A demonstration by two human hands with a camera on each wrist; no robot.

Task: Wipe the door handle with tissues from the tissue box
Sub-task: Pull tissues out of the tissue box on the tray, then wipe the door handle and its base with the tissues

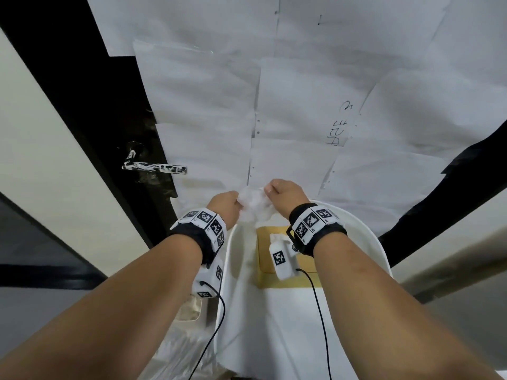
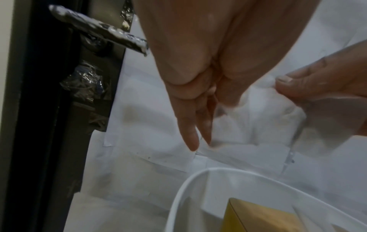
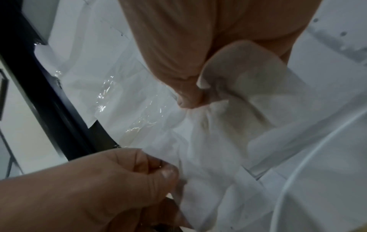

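A white tissue (image 1: pixel 253 201) is stretched between both hands in front of the paper-covered door. My left hand (image 1: pixel 237 204) pinches its left edge, thumb against curled fingers (image 3: pixel 164 172). On the other side, my right hand (image 1: pixel 267 189) pinches the right edge with the thumb (image 3: pixel 188 98) on top. The tissue (image 3: pixel 228 125) hangs crumpled between them. The dark door handle (image 1: pixel 155 167), smeared with white, sticks out to the left of the hands and a little above them; nothing touches it. A yellow tissue box (image 1: pixel 267 242) lies below the right wrist.
The box sits on a round white stand (image 1: pixel 380 242) draped with white cloth, close against the door. White paper sheets (image 1: pixel 301 105) cover the door. The black door frame (image 1: pixel 90 111) and a pale wall lie to the left. Wrist camera cables hang below both arms.
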